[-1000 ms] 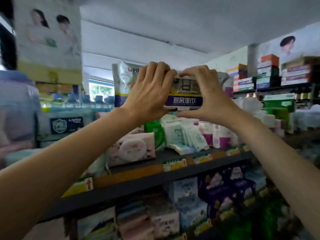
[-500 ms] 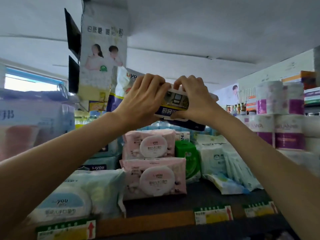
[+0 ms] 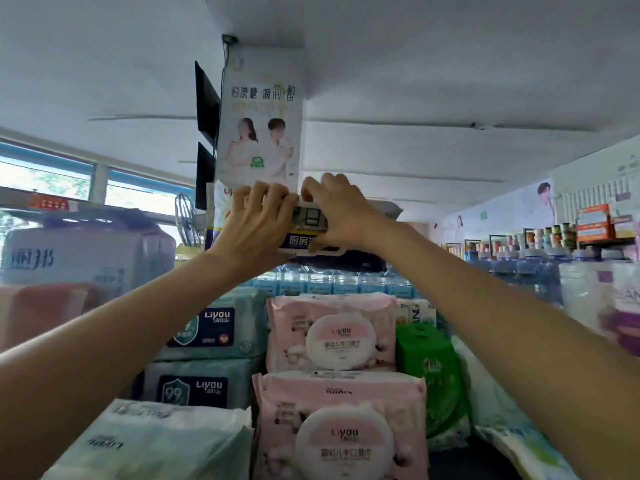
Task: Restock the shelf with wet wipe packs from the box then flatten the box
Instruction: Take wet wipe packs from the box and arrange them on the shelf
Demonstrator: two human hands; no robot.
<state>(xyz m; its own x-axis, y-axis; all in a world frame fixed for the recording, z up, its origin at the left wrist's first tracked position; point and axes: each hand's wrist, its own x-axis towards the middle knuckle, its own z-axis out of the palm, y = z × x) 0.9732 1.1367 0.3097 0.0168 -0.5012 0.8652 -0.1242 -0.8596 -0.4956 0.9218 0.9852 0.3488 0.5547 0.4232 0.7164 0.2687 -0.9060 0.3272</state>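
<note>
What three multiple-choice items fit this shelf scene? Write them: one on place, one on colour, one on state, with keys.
1. Where is the held wet wipe pack?
A. above the stacked packs
B. on the floor
C. inside a box

2. What colour are the two round-lidded packs?
A. blue
B. pink
C. black

3. How is the held pack gripped?
A. left hand only
B. right hand only
C. both hands

Key:
1 A, it is raised above the stacks on the shelf.
2 B, both wrappers are pink with white lids.
3 C, the left hand and right hand both curl round it.
</note>
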